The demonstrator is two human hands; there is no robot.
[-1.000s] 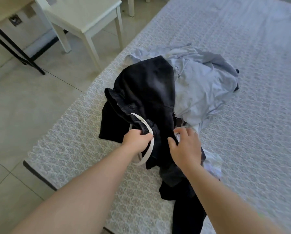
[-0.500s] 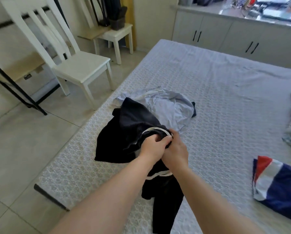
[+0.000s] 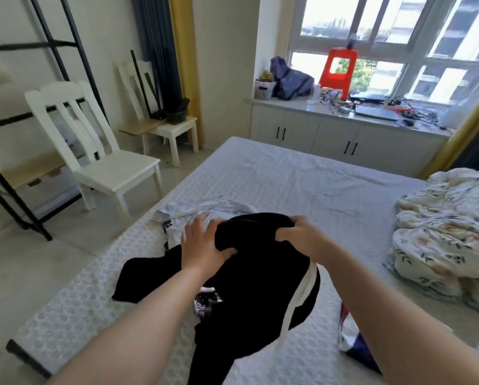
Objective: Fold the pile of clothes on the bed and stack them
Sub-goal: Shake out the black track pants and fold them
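Sunlit bedroom, with a patterned grey bed [image 3: 302,187] filling the middle of the frame: a person lifts black trousers [image 3: 249,276] by the waistband at centre frame, above the near left corner of the mattress. The left hand [image 3: 205,243] pinches one side of the band between thumb and fingers, the fingers only partly curled; the right hand [image 3: 296,234] clamps the other side with fingers curled tight over the edge. A pale grey garment [image 3: 202,209] lies crumpled just behind the trousers. Spreading the hands apart to pull the band taut and letting the legs hang straight would likely give a clean fold. Open sheet stretches toward the upper middle, the best laying-out room. The mattress edge runs down the lower left, close to the hanging cloth; a floral quilt [image 3: 444,232] crowds the right, and a folded striped garment [image 3: 355,343] sits lower right.
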